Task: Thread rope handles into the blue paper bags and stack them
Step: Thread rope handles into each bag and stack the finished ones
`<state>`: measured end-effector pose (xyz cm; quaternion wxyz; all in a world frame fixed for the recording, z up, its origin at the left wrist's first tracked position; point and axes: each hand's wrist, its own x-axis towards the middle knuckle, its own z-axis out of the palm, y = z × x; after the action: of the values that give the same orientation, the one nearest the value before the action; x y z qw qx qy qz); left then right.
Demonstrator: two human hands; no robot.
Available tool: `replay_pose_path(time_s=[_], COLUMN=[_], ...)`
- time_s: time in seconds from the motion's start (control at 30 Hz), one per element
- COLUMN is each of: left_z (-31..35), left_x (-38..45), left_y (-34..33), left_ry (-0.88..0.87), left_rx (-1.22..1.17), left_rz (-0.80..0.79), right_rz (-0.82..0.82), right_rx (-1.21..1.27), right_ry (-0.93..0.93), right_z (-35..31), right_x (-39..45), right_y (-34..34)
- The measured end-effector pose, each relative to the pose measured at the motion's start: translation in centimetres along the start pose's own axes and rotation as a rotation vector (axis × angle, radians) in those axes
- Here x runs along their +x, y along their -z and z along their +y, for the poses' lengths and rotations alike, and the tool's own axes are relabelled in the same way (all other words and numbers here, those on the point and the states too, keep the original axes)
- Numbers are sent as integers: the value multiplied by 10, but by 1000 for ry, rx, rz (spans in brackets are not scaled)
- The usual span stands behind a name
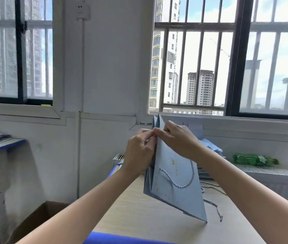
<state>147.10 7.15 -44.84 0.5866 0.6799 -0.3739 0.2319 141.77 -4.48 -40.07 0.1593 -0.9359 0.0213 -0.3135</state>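
Currently, left hand [139, 152] and right hand [176, 138] pinching the blue paper bag [176, 191] top edge, apparently on the rope handle [176, 182], bag bottom corner resting on table [136, 213], loose ropes [213, 205] lying just beside.

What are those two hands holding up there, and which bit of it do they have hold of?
Both the left hand and right hand pinch the blue paper bag at its top edge, fingertips meeting there; its bottom rests on the table.

The light wooden desk [139, 213] with a blue edge has loose twisted ropes [215, 206] lying on it at the right, a pile of flat blue bags [210, 148] at the back, and one corner of a held blue bag [178, 191] touching it.
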Motion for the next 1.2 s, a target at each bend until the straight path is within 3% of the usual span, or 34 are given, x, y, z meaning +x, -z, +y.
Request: replay_pose_path(time_s=[0.17,0.33,0.5,0.87,1.2], left_z=[0,1,-2,-3,-3], left_x=[4,16,23,27,22], left_y=[-1,-8,-7,-7,-6], left_ry=[-41,9,31,29,70], left_rx=[52,257,388,515,475], left_rz=[-25,-8,-38,-124,-91], right_rz=[-187,-146,-160,-77,-78], right_rx=[90,-69,-41,-78,122], right_ry=[-28,-27,-16,16,-82], right_z=[-4,-6,1,6,7], right_x=[-3,0,1,1,2], right_y=[18,17,13,9,9])
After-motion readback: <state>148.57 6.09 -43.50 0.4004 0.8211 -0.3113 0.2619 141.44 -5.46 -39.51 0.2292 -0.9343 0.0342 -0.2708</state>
